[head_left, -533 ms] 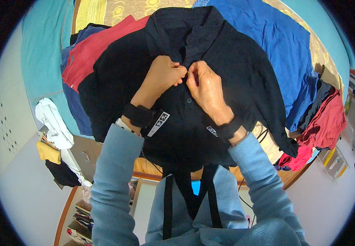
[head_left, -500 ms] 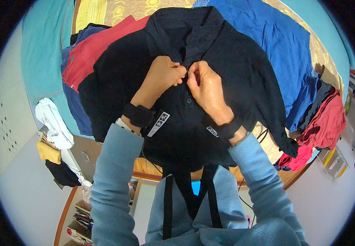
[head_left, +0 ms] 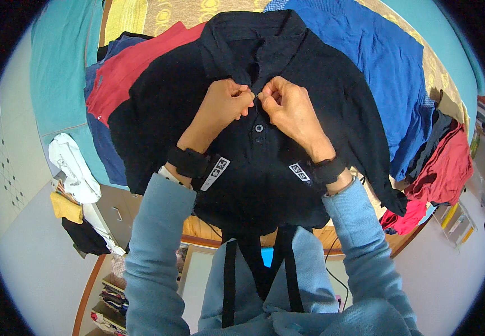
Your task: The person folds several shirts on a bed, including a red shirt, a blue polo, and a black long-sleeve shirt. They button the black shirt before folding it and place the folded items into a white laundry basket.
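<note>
Underneath, clothes cover the bed (head_left: pixel 57 73) while both hands' fingers (head_left: pixel 242 96) pinch the black shirt (head_left: pixel 265 173).

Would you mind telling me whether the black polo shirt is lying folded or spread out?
Spread out: the black polo shirt lies flat, front up, sleeves out to both sides. The left hand and right hand pinch its placket below the collar.
</note>
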`<state>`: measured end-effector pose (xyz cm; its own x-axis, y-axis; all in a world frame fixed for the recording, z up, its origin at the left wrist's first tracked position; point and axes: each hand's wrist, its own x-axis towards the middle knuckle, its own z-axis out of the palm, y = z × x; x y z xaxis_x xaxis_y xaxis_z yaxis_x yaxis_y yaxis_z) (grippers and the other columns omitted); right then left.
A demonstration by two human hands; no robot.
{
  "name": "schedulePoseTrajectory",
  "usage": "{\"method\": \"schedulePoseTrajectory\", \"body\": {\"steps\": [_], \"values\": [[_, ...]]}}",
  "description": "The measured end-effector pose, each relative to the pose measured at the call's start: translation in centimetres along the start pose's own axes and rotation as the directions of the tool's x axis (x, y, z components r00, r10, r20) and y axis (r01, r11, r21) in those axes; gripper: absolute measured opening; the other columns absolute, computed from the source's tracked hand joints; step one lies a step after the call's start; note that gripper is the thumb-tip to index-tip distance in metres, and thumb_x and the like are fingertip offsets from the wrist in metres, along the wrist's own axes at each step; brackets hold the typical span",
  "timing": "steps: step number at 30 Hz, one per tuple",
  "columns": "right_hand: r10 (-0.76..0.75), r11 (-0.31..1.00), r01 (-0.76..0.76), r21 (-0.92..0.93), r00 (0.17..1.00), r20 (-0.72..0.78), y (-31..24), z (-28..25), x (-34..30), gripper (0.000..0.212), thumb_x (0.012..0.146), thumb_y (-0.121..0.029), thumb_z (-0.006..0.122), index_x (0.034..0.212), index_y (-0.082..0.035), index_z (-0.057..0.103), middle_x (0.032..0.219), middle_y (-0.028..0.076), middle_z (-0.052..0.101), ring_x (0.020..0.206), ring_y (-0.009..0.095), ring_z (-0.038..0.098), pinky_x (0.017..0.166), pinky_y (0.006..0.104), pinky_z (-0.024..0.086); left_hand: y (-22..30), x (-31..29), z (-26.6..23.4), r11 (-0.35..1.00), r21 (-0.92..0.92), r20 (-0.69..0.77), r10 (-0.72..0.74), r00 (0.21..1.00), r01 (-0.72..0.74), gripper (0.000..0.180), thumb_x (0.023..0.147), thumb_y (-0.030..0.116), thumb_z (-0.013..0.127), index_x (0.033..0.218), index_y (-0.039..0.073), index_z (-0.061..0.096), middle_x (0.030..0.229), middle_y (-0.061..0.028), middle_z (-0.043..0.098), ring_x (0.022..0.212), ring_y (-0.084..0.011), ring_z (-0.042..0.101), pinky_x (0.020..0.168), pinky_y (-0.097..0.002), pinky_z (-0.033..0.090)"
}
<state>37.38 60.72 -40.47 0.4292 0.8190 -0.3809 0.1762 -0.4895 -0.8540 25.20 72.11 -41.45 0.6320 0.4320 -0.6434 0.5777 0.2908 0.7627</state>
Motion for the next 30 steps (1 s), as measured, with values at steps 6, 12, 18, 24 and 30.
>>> {"method": "schedulePoseTrajectory", "body": {"steps": [6, 12, 18, 24, 30], "values": [[-0.145, 0.988, 0.135, -0.069, 0.976, -0.164, 0.9, 1.6, -0.7, 0.008, 0.083, -0.005, 0.059, 0.083, 0.003, 0.057, 0.069, 0.017, 0.061, 0.061, 0.024, 0.062, 0.058, 0.0337, 0.048, 0.1, 0.3, 0.5, 0.978, 0.21, -0.07, 0.015, 0.997, 0.0, 0.025, 0.078, 0.015, 0.063, 0.059, 0.001, 0.057, 0.054, -0.0019, 0.054, 0.046, -0.0082, 0.047, 0.048, -0.023, 0.037], [-0.246, 0.967, 0.221, -0.125, 0.937, -0.249, 0.5, 2.4, -1.2, 0.007, 0.083, -0.004, 0.058, 0.081, 0.0, 0.053, 0.076, 0.022, 0.061, 0.069, 0.041, 0.062, 0.06, 0.0443, 0.05, 0.1, 0.4, 1.0, 0.98, 0.199, -0.154, 0.02, 0.988, 0.011, 0.024, 0.075, 0.013, 0.063, 0.057, 0.0, 0.055, 0.055, -0.0009, 0.053, 0.05, -0.0069, 0.048, 0.05, -0.0243, 0.037], [-0.264, 0.934, 0.209, -0.291, 0.95, -0.166, 0.1, 1.7, -1.2, 0.007, 0.082, -0.003, 0.06, 0.084, 0.002, 0.057, 0.075, 0.023, 0.062, 0.071, 0.039, 0.064, 0.061, 0.0408, 0.05, -0.4, 0.2, 0.9, 0.988, 0.149, -0.179, 0.056, 0.982, -0.029, 0.02, 0.073, 0.011, 0.066, 0.066, -0.006, 0.058, 0.06, -0.009, 0.059, 0.058, -0.012, 0.057, 0.055, -0.0289, 0.043], [0.003, 0.996, -0.023, -0.081, 0.972, -0.233, 0.7, 2.1, -0.7, 0.011, 0.081, -0.007, 0.06, 0.077, 0.002, 0.057, 0.07, 0.023, 0.063, 0.065, 0.038, 0.064, 0.06, 0.0431, 0.051, -0.1, -0.1, 2.2, 0.943, 0.319, -0.247, 0.177, 0.953, -0.092, 0.024, 0.072, 0.015, 0.068, 0.068, -0.008, 0.061, 0.064, -0.0179, 0.063, 0.062, -0.0252, 0.065, 0.058, -0.0342, 0.047], [-0.061, 0.998, 0.058, -0.019, 0.946, -0.32, 1.2, 3.1, -1.2, 0.009, 0.083, -0.005, 0.058, 0.077, 0.003, 0.057, 0.067, 0.021, 0.062, 0.062, 0.036, 0.064, 0.056, 0.0402, 0.05, 0.4, 0.2, 2.2, 0.94, 0.34, -0.244, 0.081, 0.966, 0.007, 0.027, 0.07, 0.019, 0.069, 0.068, -0.008, 0.062, 0.064, -0.0199, 0.062, 0.062, -0.0271, 0.065, 0.059, -0.034, 0.047]]}}
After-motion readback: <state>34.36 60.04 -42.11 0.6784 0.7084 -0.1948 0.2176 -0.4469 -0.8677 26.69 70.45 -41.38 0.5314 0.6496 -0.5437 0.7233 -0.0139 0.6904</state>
